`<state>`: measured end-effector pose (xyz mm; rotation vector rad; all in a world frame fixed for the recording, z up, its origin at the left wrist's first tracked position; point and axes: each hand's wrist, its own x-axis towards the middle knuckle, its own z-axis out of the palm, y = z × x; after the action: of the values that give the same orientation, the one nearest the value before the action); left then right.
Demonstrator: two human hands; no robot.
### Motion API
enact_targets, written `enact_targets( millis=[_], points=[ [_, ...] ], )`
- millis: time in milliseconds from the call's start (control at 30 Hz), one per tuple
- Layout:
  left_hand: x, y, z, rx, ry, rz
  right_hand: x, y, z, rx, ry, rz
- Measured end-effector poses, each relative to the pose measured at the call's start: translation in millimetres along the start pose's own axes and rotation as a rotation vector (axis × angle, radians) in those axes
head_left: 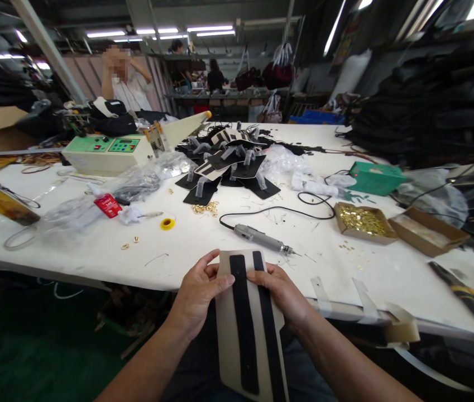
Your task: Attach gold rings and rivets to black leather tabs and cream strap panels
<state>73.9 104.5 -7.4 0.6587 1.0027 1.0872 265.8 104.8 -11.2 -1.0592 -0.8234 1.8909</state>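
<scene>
Between both hands, in front of the table edge, is a beige panel with two long black strips on its face. My left hand grips its left edge, the thumb pressed on one strip. My right hand holds the upper right side, its thumb between the strips. Just beyond the panel lies a grey electric screwdriver with a black cable. Farther back is a heap of black panels with clear tape on them, a few turned beige and striped side up. Small gold metal pieces lie before the heap.
On the right are a box of gold pieces, a cardboard tray, a green box and pliers. To the left stand a cream machine, a bottle and a yellow tape roll. A person is behind the table.
</scene>
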Motion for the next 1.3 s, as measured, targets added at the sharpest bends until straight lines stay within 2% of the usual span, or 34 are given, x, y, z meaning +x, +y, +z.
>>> enact_targets(
  millis=[133, 300, 600, 800, 900, 1033, 1167, 1300],
  points=[
    [4, -3, -0.1, -0.066, -0.074, -0.048, 5, 2, -3, 0.035, 0.005, 0.024],
    [9, -6, -4.3, -0.017, -0.121, -0.140, 13, 3, -3, 0.063, 0.036, 0.073],
    [27, -9, -13.8, 0.124, -0.024, -0.137, 29, 7, -7, 0.074, 0.054, 0.123],
    [40, -14, -16.0, 0.128, -0.013, -0.213, 33, 7, -9, 0.027, 0.085, 0.151],
    [47, -14, -16.3, 0.160, -0.023, -0.270, 32, 3, -14, -0.091, 0.093, 0.123],
    [59, -13, -15.9, 0.218, -0.056, -0.339, 37, -7, -25, -0.386, 0.152, 0.004],
    [74, -12, -11.7, 0.303, -0.090, -0.382, 54, -15, -39, -0.546, 0.207, -0.031],
    [88, -15, -8.1, 0.431, -0.059, -0.370, 71, -16, -47, -0.726, 0.246, -0.056]
  ],
)
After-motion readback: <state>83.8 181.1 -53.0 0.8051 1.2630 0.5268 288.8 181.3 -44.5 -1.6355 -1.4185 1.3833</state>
